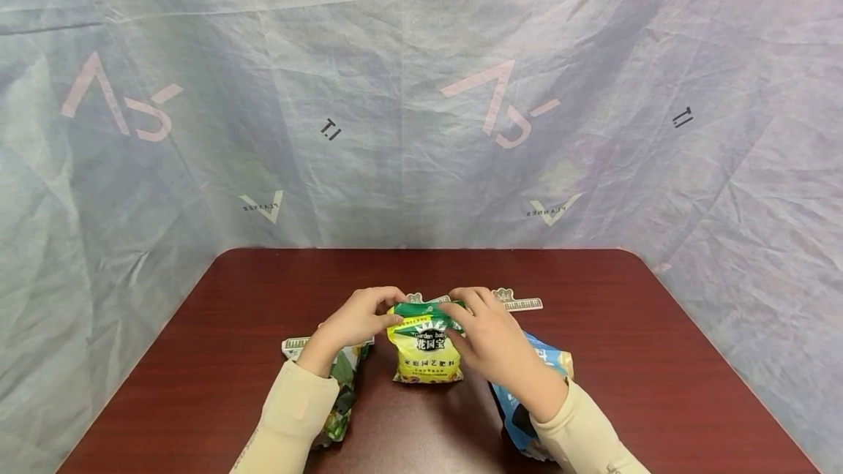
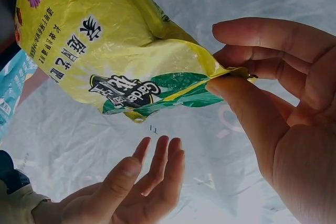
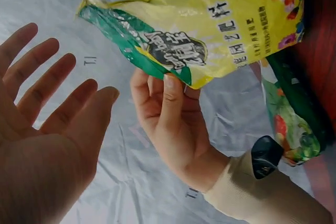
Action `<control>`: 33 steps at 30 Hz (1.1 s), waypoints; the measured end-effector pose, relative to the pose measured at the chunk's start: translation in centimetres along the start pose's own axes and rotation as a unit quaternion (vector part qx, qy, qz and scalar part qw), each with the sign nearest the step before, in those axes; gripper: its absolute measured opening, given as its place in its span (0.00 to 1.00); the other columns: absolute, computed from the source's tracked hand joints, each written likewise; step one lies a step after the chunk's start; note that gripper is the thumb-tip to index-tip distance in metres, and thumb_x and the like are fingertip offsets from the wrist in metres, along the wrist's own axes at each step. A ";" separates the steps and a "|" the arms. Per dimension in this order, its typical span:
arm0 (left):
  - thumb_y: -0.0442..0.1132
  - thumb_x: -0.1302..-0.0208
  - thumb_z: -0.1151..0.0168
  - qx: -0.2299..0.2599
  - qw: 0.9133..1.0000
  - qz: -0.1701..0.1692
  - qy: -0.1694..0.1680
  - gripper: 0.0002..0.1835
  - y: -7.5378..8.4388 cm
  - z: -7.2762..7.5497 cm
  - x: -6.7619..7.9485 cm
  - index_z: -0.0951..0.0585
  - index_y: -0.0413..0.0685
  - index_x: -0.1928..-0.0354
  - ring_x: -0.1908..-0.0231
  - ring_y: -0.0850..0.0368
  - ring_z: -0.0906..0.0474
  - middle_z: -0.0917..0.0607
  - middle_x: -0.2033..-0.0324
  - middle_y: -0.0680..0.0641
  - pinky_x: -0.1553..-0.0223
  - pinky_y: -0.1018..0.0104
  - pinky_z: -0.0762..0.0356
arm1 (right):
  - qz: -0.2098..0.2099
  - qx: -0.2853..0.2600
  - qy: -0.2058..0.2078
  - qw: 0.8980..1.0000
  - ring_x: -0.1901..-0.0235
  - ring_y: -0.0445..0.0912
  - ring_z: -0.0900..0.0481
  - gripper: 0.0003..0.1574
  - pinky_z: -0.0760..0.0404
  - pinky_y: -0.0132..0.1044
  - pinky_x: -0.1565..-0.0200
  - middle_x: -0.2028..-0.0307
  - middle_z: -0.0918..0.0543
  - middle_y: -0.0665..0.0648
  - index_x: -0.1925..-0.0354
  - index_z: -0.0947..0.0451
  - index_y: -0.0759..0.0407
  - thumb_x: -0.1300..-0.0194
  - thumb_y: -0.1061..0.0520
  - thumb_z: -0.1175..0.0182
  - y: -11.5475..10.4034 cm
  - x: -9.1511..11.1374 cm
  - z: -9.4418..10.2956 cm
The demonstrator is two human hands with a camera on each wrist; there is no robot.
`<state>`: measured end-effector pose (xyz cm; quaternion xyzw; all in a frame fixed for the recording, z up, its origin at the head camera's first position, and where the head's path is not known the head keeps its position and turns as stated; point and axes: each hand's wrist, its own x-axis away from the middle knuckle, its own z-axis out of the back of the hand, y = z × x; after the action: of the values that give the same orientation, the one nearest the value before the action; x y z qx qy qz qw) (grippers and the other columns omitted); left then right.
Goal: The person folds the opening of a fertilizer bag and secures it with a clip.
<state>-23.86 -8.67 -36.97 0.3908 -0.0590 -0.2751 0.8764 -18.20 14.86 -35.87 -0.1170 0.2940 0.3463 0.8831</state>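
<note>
In the head view a yellow and green fertilizer bag [image 1: 426, 368], printed "Garden baby", stands upright near the middle of the table. My left hand [image 1: 356, 320] pinches its left top corner, thumb [image 2: 239, 98] in front and fingers behind. My right hand [image 1: 490, 335] is held by the opposite top corner and overlaps the bag in that view. Both wrist views show the right hand [image 3: 50, 114] apart from the bag, its fingers extended and nothing in them. The top edge of the bag [image 3: 189, 30] slopes away from the pinched corner.
A green patterned bag [image 1: 339, 397] lies by my left forearm, topped by a white strip [image 1: 294, 344]. Beside my right forearm is a blue bag [image 1: 520, 415]. Another white strip [image 1: 523, 304] with ruler-like marks lies farther back. Grey cloth [image 1: 402, 93] surrounds the dark red table [image 1: 263, 284].
</note>
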 end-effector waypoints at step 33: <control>0.34 0.39 0.41 -0.001 1.000 -0.003 0.019 0.12 0.0 -0.4 0.4 0.22 0.50 0.53 0.79 0.59 0.32 0.25 0.68 0.51 0.77 0.65 0.31 | 0.171 0.220 -0.091 0.956 0.57 0.50 0.28 0.23 0.26 0.37 0.54 0.55 0.27 0.58 0.49 0.28 0.61 0.43 0.59 0.39 0.1 0.2 -1.8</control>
<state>-23.41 -8.58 -37.30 0.3948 -0.0408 -0.2702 0.8772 -18.96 14.31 -37.40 0.1642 0.2968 0.4283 0.8376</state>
